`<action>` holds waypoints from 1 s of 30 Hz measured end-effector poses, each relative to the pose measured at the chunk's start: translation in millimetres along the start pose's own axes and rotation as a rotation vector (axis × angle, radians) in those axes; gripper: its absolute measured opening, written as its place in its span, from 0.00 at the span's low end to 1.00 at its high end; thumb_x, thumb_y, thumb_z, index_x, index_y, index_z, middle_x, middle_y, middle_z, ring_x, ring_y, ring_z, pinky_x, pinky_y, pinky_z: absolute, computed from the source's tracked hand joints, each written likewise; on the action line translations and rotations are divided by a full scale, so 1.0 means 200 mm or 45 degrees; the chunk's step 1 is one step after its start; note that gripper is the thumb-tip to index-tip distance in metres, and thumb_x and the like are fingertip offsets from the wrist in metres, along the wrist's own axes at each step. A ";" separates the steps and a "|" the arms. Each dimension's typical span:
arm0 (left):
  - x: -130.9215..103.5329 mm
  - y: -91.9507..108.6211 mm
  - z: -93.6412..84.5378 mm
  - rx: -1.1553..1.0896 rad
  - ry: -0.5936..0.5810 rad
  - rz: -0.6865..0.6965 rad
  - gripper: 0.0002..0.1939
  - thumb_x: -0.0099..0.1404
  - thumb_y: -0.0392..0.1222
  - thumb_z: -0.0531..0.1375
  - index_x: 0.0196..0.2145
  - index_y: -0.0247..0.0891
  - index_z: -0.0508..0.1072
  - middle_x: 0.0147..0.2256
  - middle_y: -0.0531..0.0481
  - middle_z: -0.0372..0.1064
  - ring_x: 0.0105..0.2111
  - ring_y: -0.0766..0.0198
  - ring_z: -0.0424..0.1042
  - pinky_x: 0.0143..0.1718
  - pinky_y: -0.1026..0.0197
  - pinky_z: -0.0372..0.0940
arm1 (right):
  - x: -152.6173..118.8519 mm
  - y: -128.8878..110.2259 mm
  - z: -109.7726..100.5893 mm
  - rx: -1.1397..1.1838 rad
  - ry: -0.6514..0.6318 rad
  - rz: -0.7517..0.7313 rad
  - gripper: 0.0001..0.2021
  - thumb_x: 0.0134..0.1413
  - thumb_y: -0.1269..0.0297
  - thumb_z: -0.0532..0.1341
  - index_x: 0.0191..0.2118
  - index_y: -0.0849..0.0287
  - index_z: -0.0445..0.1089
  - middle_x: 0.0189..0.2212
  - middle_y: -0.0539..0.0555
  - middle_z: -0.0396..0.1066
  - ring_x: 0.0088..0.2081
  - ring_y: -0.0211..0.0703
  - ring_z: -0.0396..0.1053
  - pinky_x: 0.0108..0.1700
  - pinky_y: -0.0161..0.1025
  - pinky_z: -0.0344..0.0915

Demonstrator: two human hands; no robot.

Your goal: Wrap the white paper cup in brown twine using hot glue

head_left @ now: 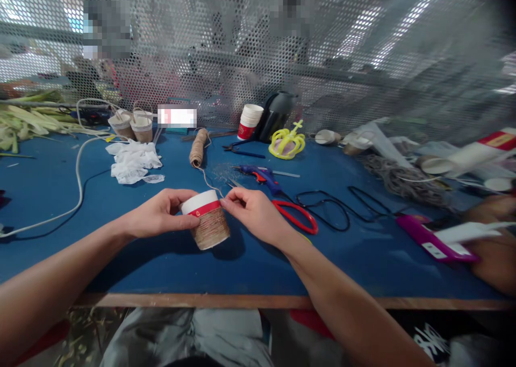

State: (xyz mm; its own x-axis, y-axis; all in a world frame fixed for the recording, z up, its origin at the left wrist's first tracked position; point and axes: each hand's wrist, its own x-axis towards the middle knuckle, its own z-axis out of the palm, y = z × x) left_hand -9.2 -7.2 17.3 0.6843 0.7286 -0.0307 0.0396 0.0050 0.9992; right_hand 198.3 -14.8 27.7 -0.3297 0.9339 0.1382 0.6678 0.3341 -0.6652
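Note:
My left hand [169,214] is closed round a paper cup [210,222], thumb in front and fingers behind its rim. The cup tilts above the blue table; brown twine is wound round its lower part, and a red band and white rim show above. Beside the cup's right side, my right hand [245,211] pinches the twine [209,181], which runs back to a spool of twine [199,148] lying on the table. Just beyond my right hand lie a blue glue gun [260,178] and red-handled scissors [296,216].
White gloves [135,160] and two twine-wrapped cups [142,126] are at back left. Stacked paper cups [249,121], pliers [244,151] and a yellow crown-shaped piece [287,141] stand or lie behind. Right are a black cord, a purple power strip [435,238] and another person's hand [494,238].

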 end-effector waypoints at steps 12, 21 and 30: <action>0.05 -0.02 0.00 -0.091 0.333 0.038 0.13 0.52 0.41 0.63 0.35 0.32 0.71 0.30 0.51 0.72 0.29 0.67 0.68 0.35 0.65 0.61 | 0.01 0.03 0.02 0.602 -0.076 0.168 0.25 0.52 0.52 0.54 0.52 0.61 0.58 0.47 0.62 0.64 0.33 0.41 0.70 0.30 0.40 0.70; 0.05 -0.02 0.00 -0.072 0.350 0.104 0.16 0.55 0.47 0.60 0.35 0.31 0.71 0.32 0.47 0.73 0.32 0.65 0.68 0.38 0.62 0.61 | 0.01 0.01 0.05 0.539 -0.211 0.089 0.22 0.48 0.61 0.60 0.49 0.63 0.60 0.46 0.60 0.68 0.43 0.46 0.69 0.46 0.46 0.66; 0.05 -0.03 -0.01 -0.014 0.312 0.009 0.15 0.51 0.40 0.63 0.37 0.30 0.70 0.31 0.49 0.73 0.29 0.66 0.69 0.34 0.64 0.62 | 0.01 0.04 0.06 0.532 -0.173 0.021 0.24 0.48 0.60 0.61 0.50 0.62 0.59 0.47 0.60 0.67 0.45 0.46 0.69 0.47 0.46 0.66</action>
State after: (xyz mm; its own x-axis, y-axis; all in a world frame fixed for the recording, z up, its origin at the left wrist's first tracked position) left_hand -4.0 1.0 10.7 0.4872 0.8731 -0.0183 0.0269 0.0059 0.9996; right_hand 194.8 -11.8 14.1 -0.4247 0.9042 0.0454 0.3558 0.2128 -0.9100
